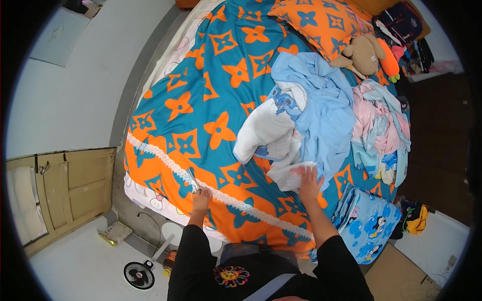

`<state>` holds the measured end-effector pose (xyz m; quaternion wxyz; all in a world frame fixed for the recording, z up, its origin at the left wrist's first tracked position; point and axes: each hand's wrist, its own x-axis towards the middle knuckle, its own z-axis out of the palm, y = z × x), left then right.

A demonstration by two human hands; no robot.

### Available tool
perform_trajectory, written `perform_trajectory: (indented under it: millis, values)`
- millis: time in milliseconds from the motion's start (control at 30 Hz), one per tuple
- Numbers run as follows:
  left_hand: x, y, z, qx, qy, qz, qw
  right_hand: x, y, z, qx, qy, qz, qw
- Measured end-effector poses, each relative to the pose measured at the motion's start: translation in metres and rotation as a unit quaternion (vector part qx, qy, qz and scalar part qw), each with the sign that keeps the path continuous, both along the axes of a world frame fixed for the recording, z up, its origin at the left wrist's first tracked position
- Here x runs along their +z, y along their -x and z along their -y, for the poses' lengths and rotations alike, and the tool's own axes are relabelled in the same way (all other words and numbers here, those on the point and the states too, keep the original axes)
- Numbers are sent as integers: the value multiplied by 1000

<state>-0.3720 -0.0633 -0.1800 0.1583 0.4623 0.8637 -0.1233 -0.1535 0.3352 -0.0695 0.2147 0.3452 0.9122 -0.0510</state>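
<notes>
A teal bedspread (165, 130) with orange flower shapes and a white lace band covers the bed in front of me. At its near left side, my left hand (202, 198) is closed on the spread at the lace band, where the cloth rises in a small pale fold. My right hand (308, 183) rests with fingers apart on the white part of a crumpled light-blue garment (321, 105). This garment has a blue cartoon print and lies loosely heaped, its white lining partly turned out.
Right of the garment lie a pink and pale-blue clothes pile (381, 118) and a folded blue cartoon-print cloth (369, 226). An orange pillow (321, 22) and a brown plush toy (365, 54) are at the far right. A small black fan (139, 275) stands lower left.
</notes>
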Motion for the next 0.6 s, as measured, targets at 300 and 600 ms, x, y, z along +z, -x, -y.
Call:
perform_trajectory:
  millis: [300, 600]
  values:
    - [25, -4, -12, 55, 2, -25, 998, -36, -21, 22, 31, -12, -24, 999]
    - [69, -69, -116, 16, -175, 112, 978, 21, -34, 74, -22, 91, -82, 992]
